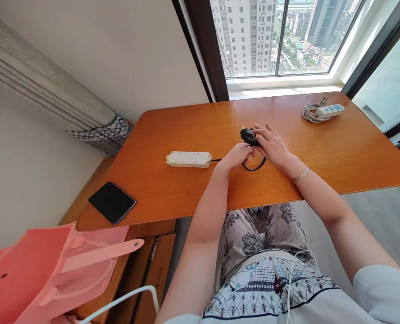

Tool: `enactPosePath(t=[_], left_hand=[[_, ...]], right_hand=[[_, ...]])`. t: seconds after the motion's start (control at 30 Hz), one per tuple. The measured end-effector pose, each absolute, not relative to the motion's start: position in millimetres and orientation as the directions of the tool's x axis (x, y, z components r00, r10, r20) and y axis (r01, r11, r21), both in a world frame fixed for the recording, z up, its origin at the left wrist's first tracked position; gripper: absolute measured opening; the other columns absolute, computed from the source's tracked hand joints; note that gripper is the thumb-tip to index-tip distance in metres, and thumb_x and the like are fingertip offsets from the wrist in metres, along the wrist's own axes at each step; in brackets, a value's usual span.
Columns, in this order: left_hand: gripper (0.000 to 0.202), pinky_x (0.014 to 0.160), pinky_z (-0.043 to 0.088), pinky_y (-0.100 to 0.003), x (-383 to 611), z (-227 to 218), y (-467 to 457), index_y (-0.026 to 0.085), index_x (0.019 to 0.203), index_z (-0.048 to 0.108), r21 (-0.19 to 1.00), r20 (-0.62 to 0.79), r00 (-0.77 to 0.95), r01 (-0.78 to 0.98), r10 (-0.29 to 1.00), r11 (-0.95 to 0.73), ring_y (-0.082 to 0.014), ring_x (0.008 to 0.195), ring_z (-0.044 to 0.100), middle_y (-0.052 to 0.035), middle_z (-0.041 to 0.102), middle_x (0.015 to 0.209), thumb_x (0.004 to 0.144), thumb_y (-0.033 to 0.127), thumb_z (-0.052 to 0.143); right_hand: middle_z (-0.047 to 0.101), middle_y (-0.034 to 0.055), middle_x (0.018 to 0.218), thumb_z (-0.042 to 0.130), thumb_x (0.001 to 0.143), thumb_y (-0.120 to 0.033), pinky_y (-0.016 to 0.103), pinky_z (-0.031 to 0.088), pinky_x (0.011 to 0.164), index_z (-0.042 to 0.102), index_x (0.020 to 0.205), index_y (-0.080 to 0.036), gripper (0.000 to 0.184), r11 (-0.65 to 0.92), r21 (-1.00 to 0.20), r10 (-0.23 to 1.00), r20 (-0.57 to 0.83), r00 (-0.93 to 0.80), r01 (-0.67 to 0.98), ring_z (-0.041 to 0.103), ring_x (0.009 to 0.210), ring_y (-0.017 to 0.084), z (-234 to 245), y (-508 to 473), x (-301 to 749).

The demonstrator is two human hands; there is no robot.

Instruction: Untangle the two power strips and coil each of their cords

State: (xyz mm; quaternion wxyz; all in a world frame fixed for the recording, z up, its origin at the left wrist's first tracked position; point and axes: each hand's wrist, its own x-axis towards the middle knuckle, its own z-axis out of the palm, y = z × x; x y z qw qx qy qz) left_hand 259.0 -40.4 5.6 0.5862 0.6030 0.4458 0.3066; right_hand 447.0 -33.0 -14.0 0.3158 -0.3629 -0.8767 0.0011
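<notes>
- Judging by the loop below the hands, probably gathering the black cable (254, 169); best to form loose, even turns and avoid bending sharply beside the black plug (247, 136).
- Feed slack gently from the white power strip (188, 159), lying to the left on the worktop (152, 189), so as not to drag it along.
- Look for the plug between both hands, over the middle of the worktop, near the loop.
- With the left hand (239, 154), pinching the cable close to the plug with curled fingers; exact contact partly hidden.
- With the right hand (270, 143), seemingly pinching the plug between thumb and nearest fingers, with the others loosely extended toward the far side.
- Reaching in from the near edge with both forearms, converging at the plug; wearing a thin bracelet (302, 174) at the right wrist, angled toward the far left.
</notes>
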Motion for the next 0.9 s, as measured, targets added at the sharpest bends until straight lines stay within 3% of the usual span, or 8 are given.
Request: enactPosePath(t=[0.17,0.27,0.43,0.67,0.77,0.9], left_hand=[[0.019,0.044,0.031,-0.022,260.7,13.2,-45.5,0.017,0.065,0.059,0.99,-0.06,0.429,0.139,0.901,0.0,-0.0084,0.042,0.039,0.0043,0.044,0.048,0.083,0.016,0.065],[0.032,0.045,0.028,-0.023,264.1,13.5,-46.1,0.017,0.063,0.058,0.993,-0.026,0.391,0.113,0.92,-0.019,-0.0073,0.045,0.038,0.0036,0.046,0.052,0.085,0.033,0.074],[0.048,0.044,0.023,-0.024,271.0,4.4,-40.7,0.019,0.058,0.052,0.999,-0.041,0.233,0.021,0.972,0.037,-0.008,0.044,0.035,0.0056,0.032,0.047,0.09,0.049,0.071],[0.048,0.043,0.018,-0.022,268.3,3.5,-38.1,0.017,0.062,0.052,0.988,-0.139,0.258,-0.029,0.956,0.152,-0.0049,0.042,0.024,0.0069,0.028,0.047,0.096,0.049,0.064],[0.044,0.044,0.02,-0.021,267.5,4.4,-38.5,0.017,0.065,0.055,0.988,-0.135,0.269,-0.032,0.954,0.149,-0.0046,0.043,0.026,0.0066,0.033,0.049,0.094,0.048,0.067],[0.042,0.045,0.025,-0.022,267.9,2.0,-36.6,0.017,0.071,0.059,0.998,-0.068,0.215,-0.002,0.974,0.07,-0.0072,0.046,0.036,0.0053,0.039,0.049,0.088,0.053,0.072]], right_hand=[[0.065,0.0161,0.123,0.045,0.104,-0.041,0.063,0.033,0.123,0.059,0.121,-0.02,0.031,0.671,-0.196,0.687,0.528,-0.499,0.715,0.061,0.119,0.032,-16.8,-28.6,450.9],[0.066,0.0161,0.114,0.042,0.105,-0.036,0.057,0.043,0.113,0.06,0.126,-0.018,0.033,0.626,-0.13,0.708,0.508,-0.49,0.769,0.06,0.112,0.033,-16.6,-31.5,446.6],[0.065,0.0165,0.11,0.039,0.104,-0.025,0.046,0.051,0.094,0.06,0.132,-0.017,0.036,0.606,-0.129,0.731,0.481,-0.484,0.785,0.056,0.108,0.032,-17.2,-37.6,438.5],[0.062,0.0147,0.114,0.055,0.097,-0.032,0.047,0.05,0.098,0.066,0.116,-0.02,0.025,0.677,-0.315,0.706,0.533,-0.466,0.666,0.057,0.108,0.03,-18.0,-36.8,448.0],[0.063,0.0147,0.12,0.066,0.089,-0.04,0.048,0.049,0.1,0.064,0.118,-0.02,0.035,0.688,-0.406,0.716,0.517,-0.469,0.602,0.058,0.113,0.031,-13.1,-35.8,455.0],[0.068,0.0076,0.097,0.072,0.084,-0.049,0.042,0.048,0.092,0.065,0.099,-0.02,0.034,0.644,-0.524,0.765,0.429,-0.48,0.558,0.061,0.092,0.025,-3.8,-35.7,461.2]])
